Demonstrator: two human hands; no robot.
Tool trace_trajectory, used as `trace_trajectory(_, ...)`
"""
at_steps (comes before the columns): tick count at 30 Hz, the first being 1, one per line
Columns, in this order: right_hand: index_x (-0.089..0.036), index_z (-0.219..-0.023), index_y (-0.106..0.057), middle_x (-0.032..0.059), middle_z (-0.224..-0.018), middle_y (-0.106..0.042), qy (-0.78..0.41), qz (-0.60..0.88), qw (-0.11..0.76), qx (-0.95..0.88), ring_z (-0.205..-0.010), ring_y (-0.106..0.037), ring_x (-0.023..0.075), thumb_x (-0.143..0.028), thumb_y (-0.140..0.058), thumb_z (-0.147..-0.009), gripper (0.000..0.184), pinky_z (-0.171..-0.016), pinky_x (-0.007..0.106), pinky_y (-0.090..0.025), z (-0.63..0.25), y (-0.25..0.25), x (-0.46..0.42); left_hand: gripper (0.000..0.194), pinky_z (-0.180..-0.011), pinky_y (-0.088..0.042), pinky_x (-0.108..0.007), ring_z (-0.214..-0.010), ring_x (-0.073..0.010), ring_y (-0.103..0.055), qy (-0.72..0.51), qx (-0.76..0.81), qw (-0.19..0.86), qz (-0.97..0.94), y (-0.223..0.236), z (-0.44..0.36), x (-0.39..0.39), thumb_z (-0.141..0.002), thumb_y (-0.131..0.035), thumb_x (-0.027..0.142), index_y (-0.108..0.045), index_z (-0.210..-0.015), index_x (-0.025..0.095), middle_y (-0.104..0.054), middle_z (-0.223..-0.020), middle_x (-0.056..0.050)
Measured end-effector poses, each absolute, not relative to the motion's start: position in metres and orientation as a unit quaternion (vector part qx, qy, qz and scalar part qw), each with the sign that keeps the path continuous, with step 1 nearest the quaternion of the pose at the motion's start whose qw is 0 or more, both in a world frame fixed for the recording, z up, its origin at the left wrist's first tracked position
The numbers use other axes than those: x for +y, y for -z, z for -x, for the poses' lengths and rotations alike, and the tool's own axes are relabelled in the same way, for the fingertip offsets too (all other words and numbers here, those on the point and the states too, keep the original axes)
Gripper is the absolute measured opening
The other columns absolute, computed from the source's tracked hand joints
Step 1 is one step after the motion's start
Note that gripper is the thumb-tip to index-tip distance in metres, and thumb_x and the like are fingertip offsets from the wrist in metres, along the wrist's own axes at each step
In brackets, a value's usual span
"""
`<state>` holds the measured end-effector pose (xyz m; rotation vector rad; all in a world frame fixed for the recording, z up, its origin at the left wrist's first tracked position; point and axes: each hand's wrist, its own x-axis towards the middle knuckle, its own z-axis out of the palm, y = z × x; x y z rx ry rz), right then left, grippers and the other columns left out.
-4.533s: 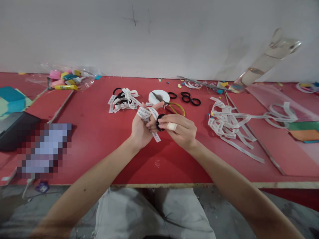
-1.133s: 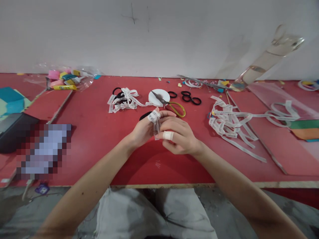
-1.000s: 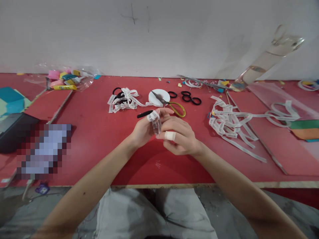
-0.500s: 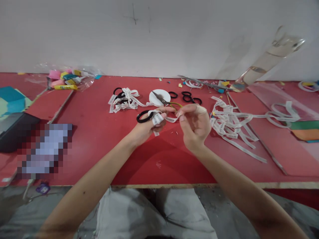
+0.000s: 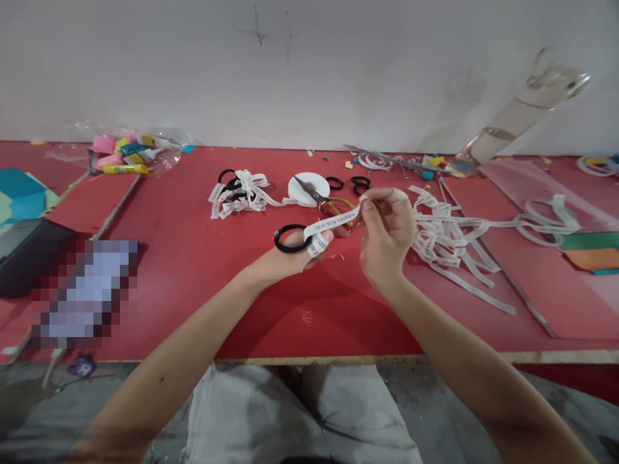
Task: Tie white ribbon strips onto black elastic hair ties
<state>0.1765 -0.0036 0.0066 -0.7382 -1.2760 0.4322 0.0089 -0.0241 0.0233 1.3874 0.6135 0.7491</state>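
My left hand (image 5: 285, 265) is closed on a black hair tie (image 5: 277, 241), with a white printed ribbon (image 5: 333, 223) looped at it; part of that loop hangs over the fingers. Between finger and thumb, my right hand (image 5: 389, 238) pinches the ribbon and holds it taut, up and to the right. Just beyond the hands lie scissors with yellow handles (image 5: 312, 191), resting over a white ribbon roll (image 5: 314, 179). Several other black hair ties (image 5: 334, 183) are to the right of the roll. To its left sits a pile of ribbon bows on hair ties (image 5: 249, 187).
Loose cut ribbons (image 5: 449, 238) spread beside my right hand. A clear bottle (image 5: 512, 122) leans against the wall at the back right. On the left are a phone (image 5: 91, 290), a black case (image 5: 33, 251) and a plastic bag of colourful items (image 5: 130, 151).
My right hand has moved up and slightly right, pulling the ribbon out straight. My left hand, with the hair tie, has shifted slightly right and down.
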Motion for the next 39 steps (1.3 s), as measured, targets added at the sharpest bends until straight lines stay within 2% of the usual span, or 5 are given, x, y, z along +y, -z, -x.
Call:
trace_trajectory(8, -0.027, -0.095, -0.061, -0.001, -0.084, -0.059, -0.228, 0.348, 0.723, -0.551, -0.062, -0.058, 0.0092, -0.028, -0.063, -0.09, 0.006, -0.053, 0.024, -0.052, -0.177, -0.01, -0.005, 0.035, -0.051, -0.034, -0.022, -0.05, -0.0078, -0.034, -0.357, 0.296, 0.642, -0.61, -0.021, -0.01, -0.026, -0.084, -0.068, 0.039, -0.07, -0.112, 0.019, -0.039, -0.056, 0.005)
trace_trajectory(13, -0.027, -0.099, -0.061, -0.0007, -0.087, -0.059, -0.243, 0.341, 0.712, -0.564, -0.063, -0.059, 0.0096, -0.029, -0.061, -0.092, 0.007, -0.054, 0.026, -0.052, -0.179, -0.007, -0.002, 0.035, -0.054, -0.04, -0.021, -0.059, -0.009, -0.048, -0.383, 0.285, 0.647, -0.595, -0.022, -0.012, -0.027, -0.072, -0.077, 0.028, -0.072, -0.106, 0.023, -0.062, -0.076, -0.001)
trace_trajectory(20, -0.027, -0.099, -0.06, 0.0002, -0.088, -0.059, -0.223, 0.341, 0.708, -0.577, -0.063, -0.06, 0.0098, -0.028, -0.06, -0.093, 0.007, -0.053, 0.025, -0.051, -0.179, -0.006, -0.002, 0.012, -0.062, -0.045, -0.026, -0.06, -0.0123, -0.05, -0.404, 0.292, 0.634, -0.591, -0.033, -0.02, -0.026, -0.068, -0.079, 0.021, -0.071, -0.076, 0.018, -0.056, -0.061, 0.001)
trace_trajectory(25, -0.027, -0.101, -0.059, -0.0002, -0.083, -0.058, -0.221, 0.344, 0.7, -0.586, -0.062, -0.06, 0.0103, -0.031, -0.057, -0.094, 0.008, -0.051, 0.025, -0.051, -0.179, -0.007, -0.003, 0.015, -0.082, -0.045, -0.028, -0.086, -0.0174, -0.059, -0.397, 0.319, 0.586, -0.63, -0.036, -0.017, -0.029, -0.08, -0.07, 0.027, -0.072, -0.091, 0.017, -0.065, -0.085, -0.004)
trace_trajectory(39, -0.024, -0.095, -0.059, -0.0022, -0.081, -0.058, -0.281, 0.34, 0.708, -0.551, -0.059, -0.055, 0.0073, -0.028, -0.064, -0.09, 0.008, -0.052, 0.022, -0.048, -0.175, -0.012, -0.007, 0.067, -0.046, -0.007, -0.024, -0.049, -0.0069, -0.012, -0.312, 0.268, 0.728, -0.549, -0.024, -0.019, -0.022, -0.086, -0.035, 0.074, -0.065, -0.095, 0.015, -0.025, -0.064, 0.004)
